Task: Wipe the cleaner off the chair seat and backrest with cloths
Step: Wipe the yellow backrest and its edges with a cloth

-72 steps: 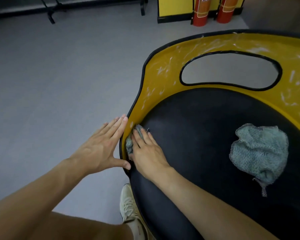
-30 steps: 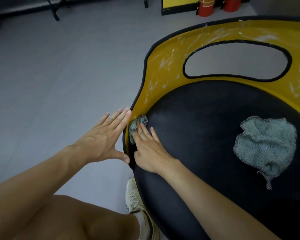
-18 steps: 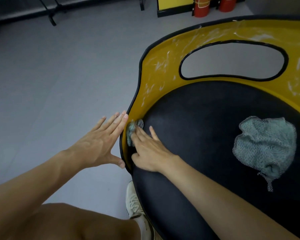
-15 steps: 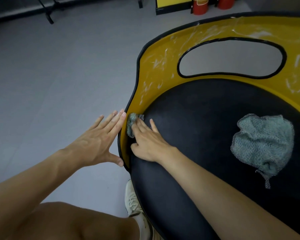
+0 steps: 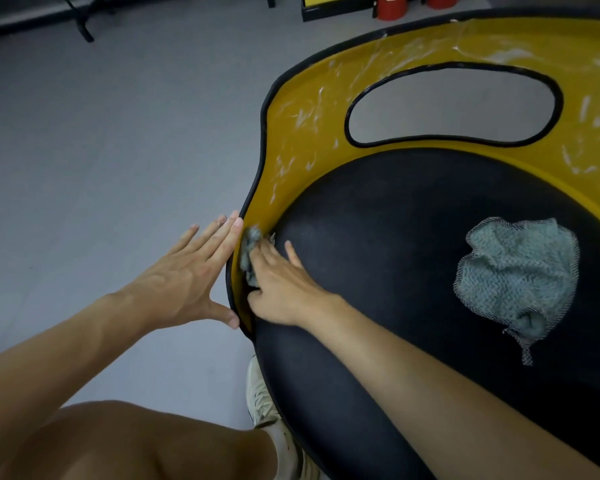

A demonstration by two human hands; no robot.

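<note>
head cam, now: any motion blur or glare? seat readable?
Head view: motion blur on the right hand and the small cloth under it; left hand and spare cloth sharp; black seat dark, little texture; no strong glare; cleaner streaks on the yellow backrest read clearly; wide-angle bends its rim.

Cloth, apparently bunched, against smeared yellow backrest.
</note>
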